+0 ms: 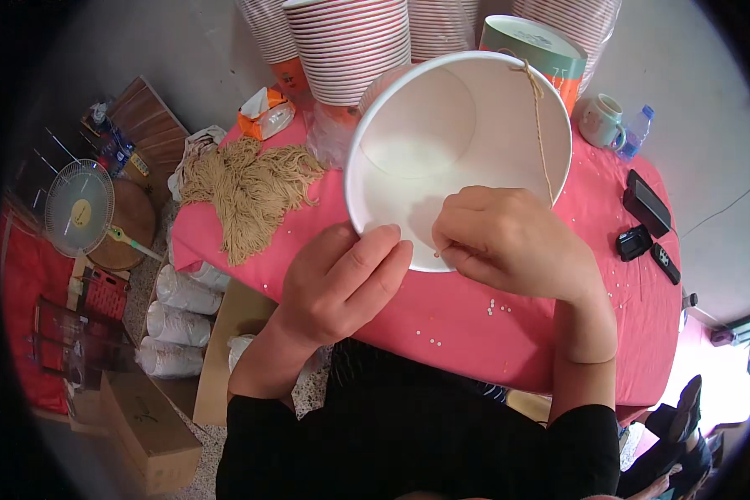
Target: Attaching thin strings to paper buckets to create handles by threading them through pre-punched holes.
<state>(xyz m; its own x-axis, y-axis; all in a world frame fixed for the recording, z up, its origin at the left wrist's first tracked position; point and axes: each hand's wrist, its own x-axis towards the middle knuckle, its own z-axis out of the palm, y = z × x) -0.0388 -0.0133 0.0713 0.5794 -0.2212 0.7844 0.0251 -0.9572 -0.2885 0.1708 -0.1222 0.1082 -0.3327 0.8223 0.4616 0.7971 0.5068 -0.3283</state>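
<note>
A big white paper bucket (504,117) lies tilted on the table, its open mouth toward me. My left hand (337,279) closes round the lower left rim, thumb and fingers on either side of the wall. Tan twine (541,125) is tied at the upper right rim and runs down across the mouth, then disappears behind my right hand (517,242). That hand is closed in a pinch at the lower rim, with a tan bit of twine showing by its fingertips. The knuckles hide most of what is pinched.
Stacked paper buckets (354,54) stand at the back beside a green-rimmed bucket (496,37). A twine bundle (254,187) lies left on the pink tablecloth (467,350). Right are a mug (600,123), a bottle (637,133) and a black case (647,204). White dots (492,307) lie nearby.
</note>
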